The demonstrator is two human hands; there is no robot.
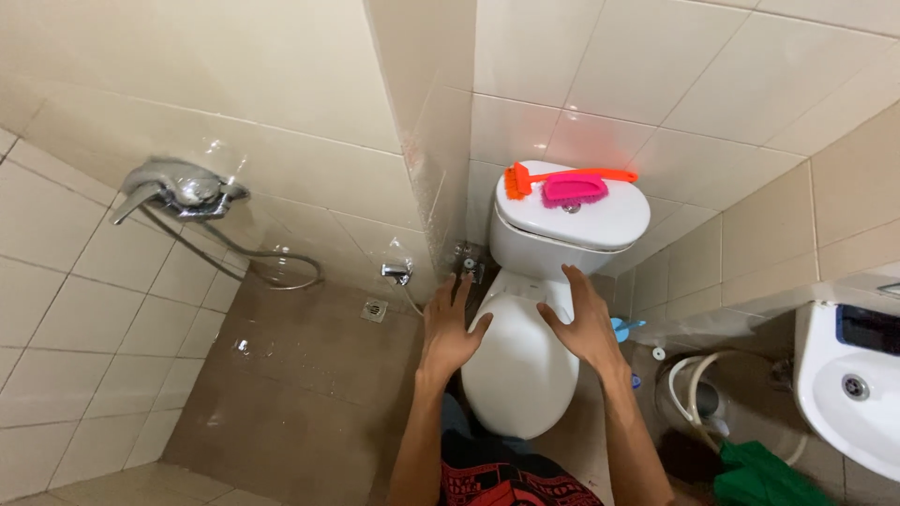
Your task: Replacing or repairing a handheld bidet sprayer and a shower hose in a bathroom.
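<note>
Below me stands a white toilet with its lid (518,361) closed. My left hand (450,326) hovers at the lid's left edge, fingers spread and empty. At the lid's right edge is my right hand (583,323), also spread with nothing in it. On top of the white cistern (574,228) lie an orange long-handled brush (562,176) and a pink scrubbing brush (574,189).
A chrome shower mixer (183,190) with a hose is on the left tiled wall, above a brown floor with a drain (374,308). A small spray tap (397,273) is beside the toilet. A white basin (844,384), a coiled hose (694,394) and green cloth (764,478) are at right.
</note>
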